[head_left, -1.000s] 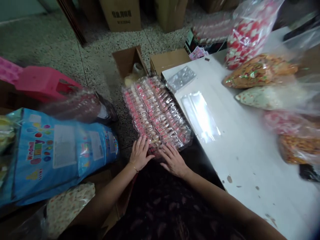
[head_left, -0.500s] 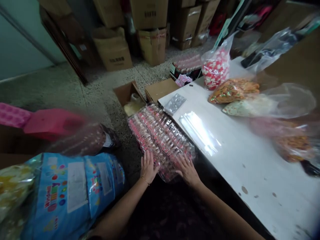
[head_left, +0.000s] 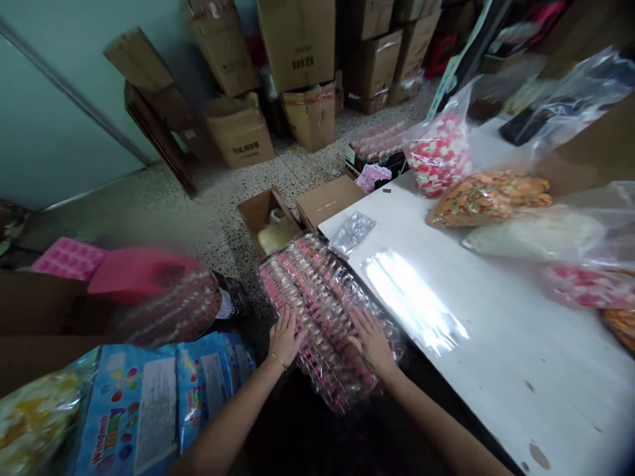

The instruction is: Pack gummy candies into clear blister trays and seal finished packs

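Note:
Rows of small pink and pale pieces in clear plastic packaging (head_left: 317, 297) lie side by side in front of me, beside the table's edge. My left hand (head_left: 286, 337) rests on the left edge of these packs with its fingers stretched out. On the right part of the rows lies my right hand (head_left: 371, 342), palm down and fingers spread. Neither hand is wrapped round anything. What supports the packs underneath is mostly hidden, and the kind of pieces inside is too small to tell.
The white table (head_left: 501, 337) on the right bears a bag of red-and-white pieces (head_left: 439, 155), a bag of orange pieces (head_left: 489, 196) and a clear plastic sheet (head_left: 350, 233). Blue printed bags (head_left: 149, 403) stand at left. An open carton (head_left: 258, 208) and stacked boxes (head_left: 297, 46) lie beyond.
The view has shifted, so the surroundings sit lower in it. Both hands now lie farther up the packs, with more of the rows showing on the near side. The fingers remain stretched out.

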Demonstrator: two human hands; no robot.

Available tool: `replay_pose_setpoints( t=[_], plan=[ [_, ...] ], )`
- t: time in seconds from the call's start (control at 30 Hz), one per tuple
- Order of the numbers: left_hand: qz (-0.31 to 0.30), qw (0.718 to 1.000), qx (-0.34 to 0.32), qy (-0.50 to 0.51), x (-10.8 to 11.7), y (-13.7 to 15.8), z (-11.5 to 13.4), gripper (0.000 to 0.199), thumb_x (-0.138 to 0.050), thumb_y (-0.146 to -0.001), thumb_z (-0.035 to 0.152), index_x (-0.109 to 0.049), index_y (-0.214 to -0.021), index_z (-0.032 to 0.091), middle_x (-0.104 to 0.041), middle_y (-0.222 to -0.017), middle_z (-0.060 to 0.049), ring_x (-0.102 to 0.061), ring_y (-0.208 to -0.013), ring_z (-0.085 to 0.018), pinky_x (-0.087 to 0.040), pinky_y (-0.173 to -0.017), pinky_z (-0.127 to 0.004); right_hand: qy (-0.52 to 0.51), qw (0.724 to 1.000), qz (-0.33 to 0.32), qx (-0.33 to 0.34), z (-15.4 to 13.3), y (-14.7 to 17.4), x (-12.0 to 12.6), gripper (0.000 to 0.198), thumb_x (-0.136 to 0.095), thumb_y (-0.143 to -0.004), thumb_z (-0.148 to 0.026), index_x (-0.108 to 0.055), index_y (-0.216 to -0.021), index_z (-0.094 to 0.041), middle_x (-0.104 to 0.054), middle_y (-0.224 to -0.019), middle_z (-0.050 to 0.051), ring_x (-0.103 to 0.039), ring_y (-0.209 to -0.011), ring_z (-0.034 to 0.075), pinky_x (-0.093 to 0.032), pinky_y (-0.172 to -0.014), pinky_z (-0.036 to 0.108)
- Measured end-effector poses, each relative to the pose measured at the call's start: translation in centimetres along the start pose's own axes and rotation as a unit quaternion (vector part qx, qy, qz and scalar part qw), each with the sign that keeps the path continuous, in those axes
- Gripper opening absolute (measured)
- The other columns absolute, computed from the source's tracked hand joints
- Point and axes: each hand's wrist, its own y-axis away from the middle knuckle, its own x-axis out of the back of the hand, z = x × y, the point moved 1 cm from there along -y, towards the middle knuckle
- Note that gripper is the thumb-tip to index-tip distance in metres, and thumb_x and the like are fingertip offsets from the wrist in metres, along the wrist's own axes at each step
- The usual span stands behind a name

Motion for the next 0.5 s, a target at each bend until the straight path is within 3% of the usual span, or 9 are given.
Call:
replay_pose_setpoints(
  t=[0.17,0.27,0.37,0.5],
  plan=[
    [0.038,0.999,-0.018,0.018,1.6,-0.9,-0.6,0.061,-0.033,-0.084,0.043,-0.019,-0.137,0.015,-0.023,-0.143,-0.011,-0.02,-0.131,-0.019,-0.024,-0.101,-0.037,-0.004,0.999,-0.03,0.012,-0.4,-12.5,-0.8,0.062,-0.03,-0.086,-0.048,-0.021,-0.137,-0.014,-0.019,-0.144,0.007,-0.01,-0.132,0.023,-0.015,-0.106,0.044],
    [0.039,0.998,-0.041,0.02,1.9,-0.8,-2.6,0.06,-0.032,-0.085,0.042,-0.017,-0.137,0.017,-0.026,-0.142,-0.009,-0.02,-0.131,-0.018,-0.025,-0.101,-0.039,-0.008,0.999,-0.038,-0.01,-1.0,-18.4,-2.7,0.066,-0.029,-0.085,-0.051,-0.018,-0.138,-0.013,-0.014,-0.144,0.007,-0.009,-0.133,0.022,-0.012,-0.107,0.042],
    [0.028,0.998,-0.051,0.019,2.0,-1.6,-6.2,0.058,-0.031,-0.086,0.041,-0.016,-0.137,0.018,-0.029,-0.141,-0.009,-0.022,-0.13,-0.02,-0.027,-0.1,-0.041,-0.018,0.995,-0.074,-0.061,-1.0,-21.4,-5.5,0.067,-0.029,-0.085,-0.053,-0.018,-0.138,-0.014,-0.015,-0.144,0.005,-0.011,-0.132,0.022,-0.013,-0.107,0.041],
    [0.029,0.998,-0.056,0.024,2.1,-3.8,-11.3,0.06,-0.032,-0.085,0.041,-0.017,-0.137,0.016,-0.031,-0.139,-0.011,-0.026,-0.129,-0.022,-0.028,-0.1,-0.042,-0.028,0.983,-0.131,-0.124,-0.9,-21.8,-9.1,0.061,-0.026,-0.086,-0.051,-0.026,-0.136,-0.016,-0.021,-0.143,0.004,-0.017,-0.131,0.022,-0.016,-0.107,0.04]
  ],
)
